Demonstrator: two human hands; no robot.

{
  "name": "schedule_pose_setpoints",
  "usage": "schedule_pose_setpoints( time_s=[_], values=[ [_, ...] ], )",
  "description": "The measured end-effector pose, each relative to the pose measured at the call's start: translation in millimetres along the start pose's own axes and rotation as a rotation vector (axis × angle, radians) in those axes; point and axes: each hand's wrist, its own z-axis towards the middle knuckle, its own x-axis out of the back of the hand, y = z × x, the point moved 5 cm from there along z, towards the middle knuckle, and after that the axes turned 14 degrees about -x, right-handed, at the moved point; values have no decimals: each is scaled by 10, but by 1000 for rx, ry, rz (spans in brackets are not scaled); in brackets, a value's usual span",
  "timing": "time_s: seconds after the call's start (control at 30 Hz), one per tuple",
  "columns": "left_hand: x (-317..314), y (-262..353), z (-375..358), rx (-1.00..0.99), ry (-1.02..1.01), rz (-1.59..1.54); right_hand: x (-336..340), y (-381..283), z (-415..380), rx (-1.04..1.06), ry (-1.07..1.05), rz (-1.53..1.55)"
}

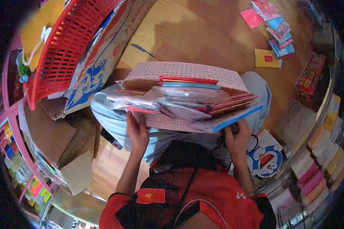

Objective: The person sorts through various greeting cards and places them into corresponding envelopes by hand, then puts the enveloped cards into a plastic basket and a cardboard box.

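Note:
A pale pink perforated basket (187, 70) rests on my lap, filled with flat packets in clear plastic (168, 99), mostly red with some blue. My left hand (137, 131) is at the basket's near left side, with its fingers against the edge below a red packet. My right hand (237, 135) is at the near right corner, just under a blue-edged packet (239, 118); its fingers are bent and partly hidden. Several packets stick out over the basket's near side.
A red plastic basket (65, 49) and a printed cardboard box (99, 68) stand at the left, above an open brown carton (51, 133). Pink and blue packets (279, 30) and a yellow envelope (268, 58) lie on the floor. A Doraemon picture (266, 155) is beside my right arm.

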Motion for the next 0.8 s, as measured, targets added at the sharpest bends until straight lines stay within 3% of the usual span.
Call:
schedule_pose_setpoints(
  time_s=[0.1, 0.47, 0.57, 0.63, 0.73, 0.77, 0.8],
  values=[
    [26, -109, -29, -124, 68, 110, -14, 27, -11, 13, 3, 24],
    [4, -187, -111, 1, 86, -152, -75, 140, -122, 57, -32, 46],
    [-4, -167, -17, 35, 88, -132, -66, 59, -41, 95, 73, 105],
    [-33, -77, 72, -80, -40, 85, -65, 122, -4, 76, 100, 112],
    [-78, -233, 222, -58, -28, 92, -28, 90, 157, 54, 57, 41],
    [-156, -142, 374, -147, -29, 173, -5, 8, 278, 58, 57, 41],
    [-235, -51, 521, -235, -24, 257, -19, -48, 497, -68, -2, 74]
  ],
)
